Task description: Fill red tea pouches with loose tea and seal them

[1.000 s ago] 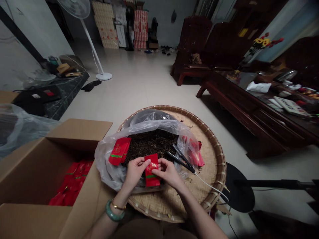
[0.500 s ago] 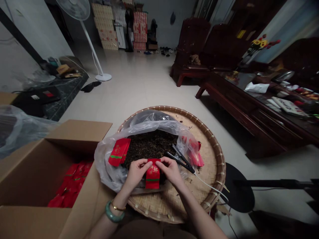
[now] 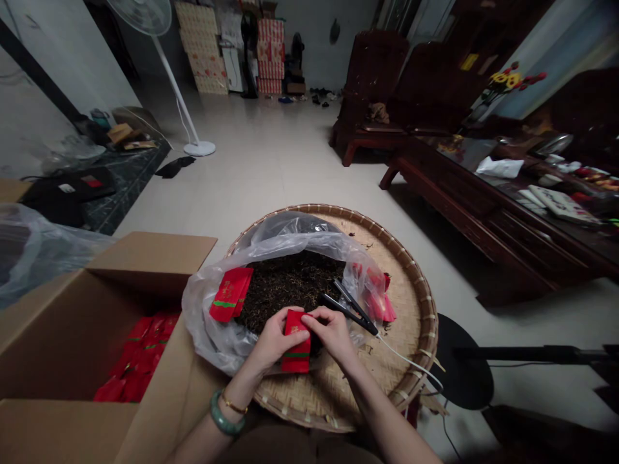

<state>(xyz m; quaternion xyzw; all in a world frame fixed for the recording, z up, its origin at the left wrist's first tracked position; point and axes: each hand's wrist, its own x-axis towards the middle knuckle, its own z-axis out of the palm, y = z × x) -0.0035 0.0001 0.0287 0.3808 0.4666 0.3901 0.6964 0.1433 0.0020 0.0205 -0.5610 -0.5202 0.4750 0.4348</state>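
Red packet [image 3: 296, 361] is gripped by left hand [image 3: 276, 336] and, near its top, right hand [image 3: 333, 332].

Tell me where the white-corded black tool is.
In the head view, the black tool lies right of centre, beside the right hand, over the woven tray.

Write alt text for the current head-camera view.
A person's left hand and right hand hold a red packet over an open plastic bag of dark shreds on a round woven tray. A black clamp-like tool lies to their right; an open cardboard box of red packets stands left.
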